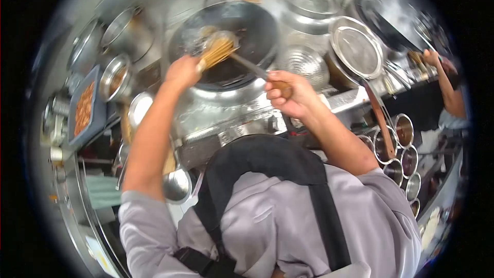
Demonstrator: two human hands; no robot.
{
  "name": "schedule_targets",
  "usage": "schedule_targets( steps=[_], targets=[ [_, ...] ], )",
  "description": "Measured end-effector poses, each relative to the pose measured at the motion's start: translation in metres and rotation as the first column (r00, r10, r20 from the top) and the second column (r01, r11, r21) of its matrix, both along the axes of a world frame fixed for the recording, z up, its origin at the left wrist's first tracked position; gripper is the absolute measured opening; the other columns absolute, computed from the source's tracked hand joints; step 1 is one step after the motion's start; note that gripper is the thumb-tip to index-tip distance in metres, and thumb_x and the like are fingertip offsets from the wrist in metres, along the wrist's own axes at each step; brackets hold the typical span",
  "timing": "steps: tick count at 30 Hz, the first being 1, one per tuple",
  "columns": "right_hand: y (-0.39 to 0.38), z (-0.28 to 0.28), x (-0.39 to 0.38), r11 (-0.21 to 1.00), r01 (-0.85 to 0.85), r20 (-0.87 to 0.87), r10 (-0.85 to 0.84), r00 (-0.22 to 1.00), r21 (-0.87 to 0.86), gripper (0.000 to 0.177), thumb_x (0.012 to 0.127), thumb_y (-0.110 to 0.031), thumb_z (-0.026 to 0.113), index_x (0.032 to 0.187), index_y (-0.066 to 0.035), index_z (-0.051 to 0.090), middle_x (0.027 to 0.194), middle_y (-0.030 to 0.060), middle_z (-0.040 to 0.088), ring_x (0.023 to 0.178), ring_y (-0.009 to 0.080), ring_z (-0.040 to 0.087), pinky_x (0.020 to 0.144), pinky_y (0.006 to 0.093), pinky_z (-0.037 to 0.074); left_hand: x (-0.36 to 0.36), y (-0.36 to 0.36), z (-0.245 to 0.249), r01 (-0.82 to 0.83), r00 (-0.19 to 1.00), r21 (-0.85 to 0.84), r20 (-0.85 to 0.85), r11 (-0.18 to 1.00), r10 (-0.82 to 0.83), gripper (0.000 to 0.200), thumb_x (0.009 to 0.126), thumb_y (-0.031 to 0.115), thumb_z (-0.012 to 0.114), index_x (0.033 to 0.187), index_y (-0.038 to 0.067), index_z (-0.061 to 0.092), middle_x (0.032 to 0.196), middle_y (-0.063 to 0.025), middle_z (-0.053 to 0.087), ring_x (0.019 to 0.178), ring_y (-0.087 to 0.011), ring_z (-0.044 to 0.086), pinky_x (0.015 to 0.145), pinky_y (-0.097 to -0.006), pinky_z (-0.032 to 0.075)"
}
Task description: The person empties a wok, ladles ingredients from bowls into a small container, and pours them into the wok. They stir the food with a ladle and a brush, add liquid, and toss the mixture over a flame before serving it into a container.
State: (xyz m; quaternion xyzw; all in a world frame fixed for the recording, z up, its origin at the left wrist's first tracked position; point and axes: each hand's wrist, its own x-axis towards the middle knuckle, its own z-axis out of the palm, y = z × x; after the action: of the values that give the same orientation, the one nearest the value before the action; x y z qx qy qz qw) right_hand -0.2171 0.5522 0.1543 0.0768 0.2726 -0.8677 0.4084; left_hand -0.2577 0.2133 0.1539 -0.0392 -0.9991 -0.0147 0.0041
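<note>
Bamboo brush [218,52] in one hand, ladle [250,65] in the other, big wok [257,23] up front

So the left hand [183,73] has its fingers clamped around the base of the brush, bristles pointing ahead and to the right of them, over the wok. The right hand [293,92] has its fingers curled tight on the ladle's wooden grip, with the shaft running forward and left from them into the wok. Bristles and ladle bowl overlap from this angle, and it's pretty blurry there, so I can't tell if they're touching.

Just ahead and right of the right fingers there's a perforated strainer [304,64], and farther right a mesh sieve [356,46] with a long wooden handle. Well left of the left fingers, a grey tray [100,107] of brown food sits near a metal pot [119,30]. Way off right of the right fingers, you can spot another person's hand [431,56].
</note>
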Motion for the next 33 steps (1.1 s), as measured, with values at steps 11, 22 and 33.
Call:
schedule_targets(
  steps=[11,22,33],
  targets=[
    [0.011,0.014,-0.016,1.0,-0.027,0.055,0.026,0.998,0.009,0.017,0.086,-0.009,0.063,0.094,-0.01,0.047,0.076,0.009,0.057,0.059,0.0179,0.053,0.042,0.0284,0.036,-0.024,0.023,-0.002,0.031,0.998,0.034,-0.059,0.999,-0.029,0.03,0.082,0.011,0.063,0.112,0.013,0.064,0.109,-0.0188,0.061,0.095,-0.0401,0.065,0.081,-0.0502,0.051],
    [0.008,0.002,-0.018,0.991,-0.114,0.1,0.121,0.988,-0.071,0.007,0.093,-0.012,0.057,0.091,-0.009,0.051,0.077,0.0062,0.053,0.055,0.0106,0.047,0.037,0.0216,0.034,-0.021,0.025,0.007,-0.081,0.994,-0.176,-0.085,0.981,0.067,0.035,0.083,0.006,0.058,0.117,0.013,0.062,0.11,-0.0206,0.06,0.089,-0.0398,0.067,0.082,-0.0509,0.054],
    [0.003,0.007,0.0,0.985,0.024,-0.061,-0.013,0.998,0.173,0.038,0.09,-0.01,0.062,0.124,-0.01,0.046,0.076,0.0095,0.054,0.053,0.0158,0.047,0.038,0.0245,0.033,-0.003,0.0,0.017,-0.043,0.999,-0.007,-0.022,0.999,0.043,0.033,0.073,0.016,0.074,0.105,0.011,0.066,0.096,-0.0162,0.069,0.096,-0.0358,0.066,0.082,-0.047,0.053]
  ],
)
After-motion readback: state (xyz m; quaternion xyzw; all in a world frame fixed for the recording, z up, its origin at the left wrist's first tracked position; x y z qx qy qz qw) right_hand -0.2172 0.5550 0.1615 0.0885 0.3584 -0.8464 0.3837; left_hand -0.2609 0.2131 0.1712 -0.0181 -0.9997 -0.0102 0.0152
